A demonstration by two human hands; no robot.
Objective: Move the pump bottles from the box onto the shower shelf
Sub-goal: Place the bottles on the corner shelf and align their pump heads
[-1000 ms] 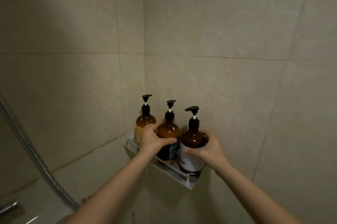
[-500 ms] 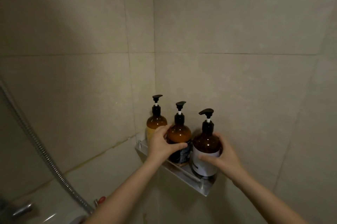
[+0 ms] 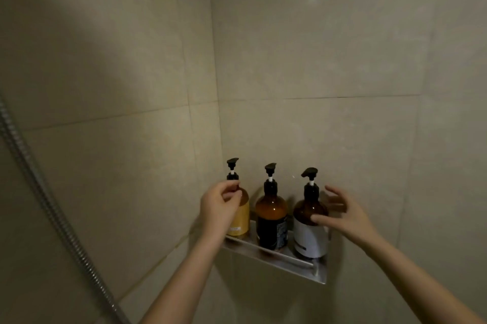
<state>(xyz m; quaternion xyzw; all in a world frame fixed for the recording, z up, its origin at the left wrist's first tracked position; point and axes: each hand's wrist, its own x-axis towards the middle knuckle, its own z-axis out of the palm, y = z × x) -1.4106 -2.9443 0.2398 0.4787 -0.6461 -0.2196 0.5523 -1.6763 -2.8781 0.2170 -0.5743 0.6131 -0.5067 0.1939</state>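
Three amber pump bottles stand in a row on the metal corner shelf (image 3: 287,263). The left one has a yellow label (image 3: 243,218), the middle one a dark label (image 3: 272,221), the right one a white label (image 3: 308,240). My left hand (image 3: 218,205) is curled around the neck of the yellow-label bottle, just under its pump. My right hand (image 3: 345,215) is spread open beside the white-label bottle, with the thumb touching its shoulder and the fingers apart behind it. No box is in view.
Beige tiled walls meet in the corner behind the shelf. A ribbed metal shower hose (image 3: 52,214) runs diagonally down the left side of the view.
My left hand left the middle bottle and went to the neck of the yellow-label bottle. My right hand opened off the white-label bottle. The view shifted, so the shelf sits further right.
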